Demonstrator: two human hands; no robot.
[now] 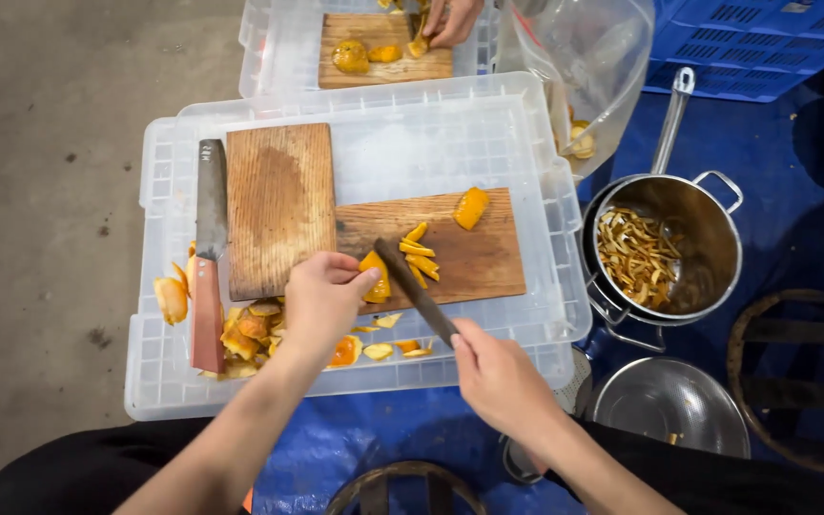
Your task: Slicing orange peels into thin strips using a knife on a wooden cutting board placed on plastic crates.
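Two hands work over a wooden cutting board (450,250) laid on an upturned clear plastic crate (450,133), seen from the head camera. The left hand (321,300) is closed on an orange peel piece (377,277), pinning it to the board's near edge. The right hand (498,372) grips the handle of a knife (412,286); the knife's long axis runs diagonally, its dark blade pointing up and left toward the held peel, the tip just beside it. The peel is bright orange, curved and wedge-like. Cut peel strips (419,256) lie just beyond the blade, and a larger peel chunk (470,207) sits near the board's far edge. A second, upright board (280,205) adjoins on the left, with a cleaver (209,257) beside it, blade pointing away. Peel scraps (250,334) lie heaped by the cleaver's handle. To the right, a steel pot (708,238) holds shredded peel (636,257). Another person's hand (450,21) works at a far board (383,52).
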